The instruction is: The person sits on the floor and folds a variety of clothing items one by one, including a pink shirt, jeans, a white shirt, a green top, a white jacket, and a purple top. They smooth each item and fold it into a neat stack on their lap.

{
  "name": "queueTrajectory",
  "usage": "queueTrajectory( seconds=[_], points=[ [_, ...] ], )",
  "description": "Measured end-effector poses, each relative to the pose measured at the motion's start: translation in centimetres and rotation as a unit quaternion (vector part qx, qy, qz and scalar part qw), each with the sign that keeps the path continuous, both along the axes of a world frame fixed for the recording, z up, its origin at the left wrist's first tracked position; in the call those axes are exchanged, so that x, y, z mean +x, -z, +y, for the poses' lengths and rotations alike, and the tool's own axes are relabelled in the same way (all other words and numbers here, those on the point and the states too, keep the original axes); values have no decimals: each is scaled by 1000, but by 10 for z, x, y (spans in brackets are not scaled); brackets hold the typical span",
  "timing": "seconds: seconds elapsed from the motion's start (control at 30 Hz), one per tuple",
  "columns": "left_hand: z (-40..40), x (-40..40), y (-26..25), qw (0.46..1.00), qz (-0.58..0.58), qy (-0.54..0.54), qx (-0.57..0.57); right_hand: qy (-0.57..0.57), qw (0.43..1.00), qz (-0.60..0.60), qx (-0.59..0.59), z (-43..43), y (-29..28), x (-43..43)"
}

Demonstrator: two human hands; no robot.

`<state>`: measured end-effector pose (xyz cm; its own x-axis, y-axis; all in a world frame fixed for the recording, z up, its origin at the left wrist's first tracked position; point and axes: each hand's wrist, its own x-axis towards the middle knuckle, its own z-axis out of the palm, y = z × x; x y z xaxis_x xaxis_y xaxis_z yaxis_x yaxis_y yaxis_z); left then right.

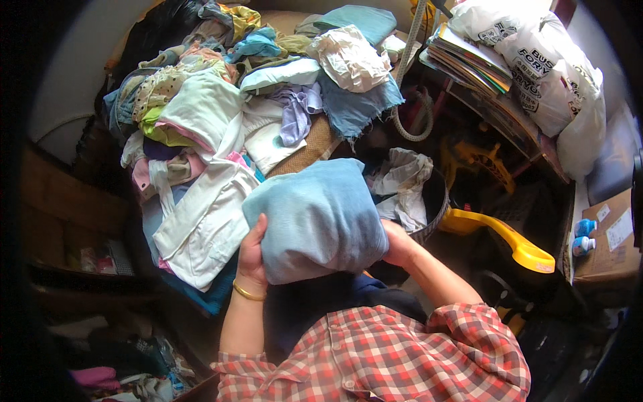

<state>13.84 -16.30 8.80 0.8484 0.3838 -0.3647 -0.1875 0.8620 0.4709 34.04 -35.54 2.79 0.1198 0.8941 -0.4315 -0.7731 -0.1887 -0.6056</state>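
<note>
Between my two hands is a folded light-blue cloth garment point(321, 221), held up in front of my lap as a thick bundle. My left hand point(253, 251) grips its left side, thumb on the near face and fingers hidden beneath. At the right edge, my right hand point(398, 244) holds the bundle, its fingers mostly hidden behind the fabric. White folded clothing point(206, 226) lies just left of the bundle. Behind it rises a heap of mixed clothes point(201, 105), with a lilac garment point(297, 113), a frayed denim piece point(359, 103) and crumpled cream fabric point(351, 58) on it.
A dark bin point(439, 211) holding crumpled pale cloth stands to the right, beside a yellow plastic handle point(517, 241). Farther right are a stack of papers point(467, 60), white plastic bags point(547, 70) and a cardboard box point(610, 241). A hose point(409, 55) hangs at the back.
</note>
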Motion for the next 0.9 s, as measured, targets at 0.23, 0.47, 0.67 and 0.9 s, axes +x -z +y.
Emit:
queueTrajectory(
  seconds=[0.23, 0.47, 0.67, 0.9],
  points=[
    [14, -10, 8, 997, 29, -35, 56, -152, 976, -153, 38, 4, 19, -5],
    [53, 17, -36, 971, 115, -13, 209, 78, 952, -215, 202, 36, -85, 74],
    [64, 60, -94, 986, -46, 14, 158, 11, 968, -98, 229, 32, -97, 101],
    [57, 60, -92, 981, -106, 28, 161, 103, 950, -177, 237, 54, -127, 95]
  ],
)
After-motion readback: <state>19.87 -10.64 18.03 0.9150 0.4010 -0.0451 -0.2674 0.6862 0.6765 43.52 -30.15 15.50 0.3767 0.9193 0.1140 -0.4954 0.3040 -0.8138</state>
